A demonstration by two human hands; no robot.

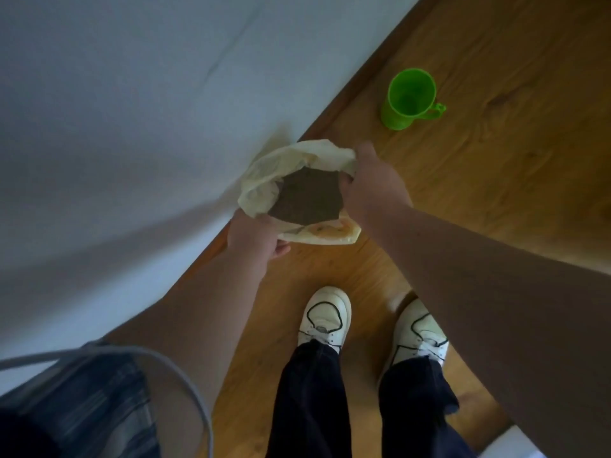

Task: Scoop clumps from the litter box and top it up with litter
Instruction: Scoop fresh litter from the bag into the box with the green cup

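Observation:
A pale yellowish litter bag (284, 166) stands on the wooden floor against the white wall, its mouth held wide. Dark brown litter (309, 200) shows inside. My left hand (254, 238) grips the bag's near left edge. My right hand (372, 180) grips the rim on the right side. A green plastic cup (410, 99) with a handle stands upright on the floor, further off to the right, apart from both hands. No litter box is in view.
A white wall (132, 127) fills the left side, meeting the wooden floor (496, 176) along a brown skirting board. My two white shoes (325, 317) stand just behind the bag. A grey strap and striped cloth hang at the lower left.

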